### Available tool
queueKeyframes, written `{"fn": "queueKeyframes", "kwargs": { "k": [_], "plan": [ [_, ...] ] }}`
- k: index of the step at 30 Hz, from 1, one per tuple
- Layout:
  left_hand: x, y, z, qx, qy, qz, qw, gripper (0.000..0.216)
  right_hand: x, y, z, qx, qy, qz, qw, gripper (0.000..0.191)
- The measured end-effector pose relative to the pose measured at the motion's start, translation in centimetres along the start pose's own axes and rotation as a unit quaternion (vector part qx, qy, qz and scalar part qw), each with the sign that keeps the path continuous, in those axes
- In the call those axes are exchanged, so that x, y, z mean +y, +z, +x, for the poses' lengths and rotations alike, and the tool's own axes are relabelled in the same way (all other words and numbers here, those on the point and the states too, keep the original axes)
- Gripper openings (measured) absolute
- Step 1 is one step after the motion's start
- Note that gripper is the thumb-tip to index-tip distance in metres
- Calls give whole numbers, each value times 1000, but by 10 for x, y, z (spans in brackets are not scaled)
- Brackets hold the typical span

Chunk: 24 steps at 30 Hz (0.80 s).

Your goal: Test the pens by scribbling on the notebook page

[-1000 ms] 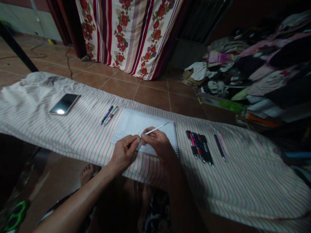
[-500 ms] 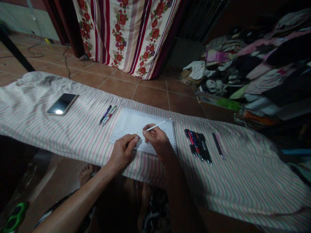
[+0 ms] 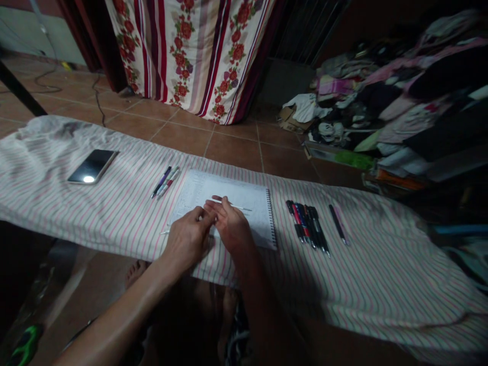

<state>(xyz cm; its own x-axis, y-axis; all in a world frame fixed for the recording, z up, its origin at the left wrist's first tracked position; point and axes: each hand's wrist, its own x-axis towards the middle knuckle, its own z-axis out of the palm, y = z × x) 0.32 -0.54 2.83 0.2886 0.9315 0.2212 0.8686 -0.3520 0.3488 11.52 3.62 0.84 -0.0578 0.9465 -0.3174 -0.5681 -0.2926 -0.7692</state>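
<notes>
A spiral notebook [image 3: 253, 223] with writing on its page lies under both of my hands. My right hand [image 3: 234, 226] is over the page, palm turned inward and fingers extended to the left. A slim white pen-like stick [image 3: 242, 208] runs behind its thumb and along the fingers. My left hand [image 3: 188, 236] is closed in a pinch, its fingertips meeting the right fingers. Whatever sits in that pinch is too small to make out. A thin pale tip [image 3: 164, 233] shows left of the left hand; whether the hand holds it is unclear.
Several pens [image 3: 308, 226] lie in a row right of the notebook, with a dark pen [image 3: 338, 223] farther right. More pens [image 3: 165, 182] and a phone [image 3: 93, 166] rest on the left. Striped cloth [image 3: 373, 284] covers the surface. Clothes [image 3: 412, 101] are piled behind.
My right hand has moved left and down to meet my left hand, and its fingers have straightened. The white stick has swung from slanting upward to lying nearly flat. The view has shifted slightly.
</notes>
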Motion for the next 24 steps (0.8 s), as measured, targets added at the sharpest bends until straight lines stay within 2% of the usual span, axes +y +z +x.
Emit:
{"fn": "queueKeyframes", "kwargs": {
  "k": [2, 4, 12, 19, 24],
  "plan": [
    [5, -6, -1, -6, 25, 80, 996, 31, 5, 3, 2, -6, 36, 26, 999, 25],
    [11, -10, -1, -12, 50, 111, 992, 26, 11, 5, 4, -4, 66, 45, 997, 24],
    [24, -13, 4, -38, 37, 133, 990, 19, 14, 8, 5, 2, 108, 112, 988, 28],
    [23, -12, 5, -19, 74, 165, 983, 18, 13, 5, 7, -4, 113, 115, 987, 32],
    [19, -12, 7, -35, 68, 179, 981, 21, 9, 11, 5, 19, 141, 145, 979, 41]
  ]
}}
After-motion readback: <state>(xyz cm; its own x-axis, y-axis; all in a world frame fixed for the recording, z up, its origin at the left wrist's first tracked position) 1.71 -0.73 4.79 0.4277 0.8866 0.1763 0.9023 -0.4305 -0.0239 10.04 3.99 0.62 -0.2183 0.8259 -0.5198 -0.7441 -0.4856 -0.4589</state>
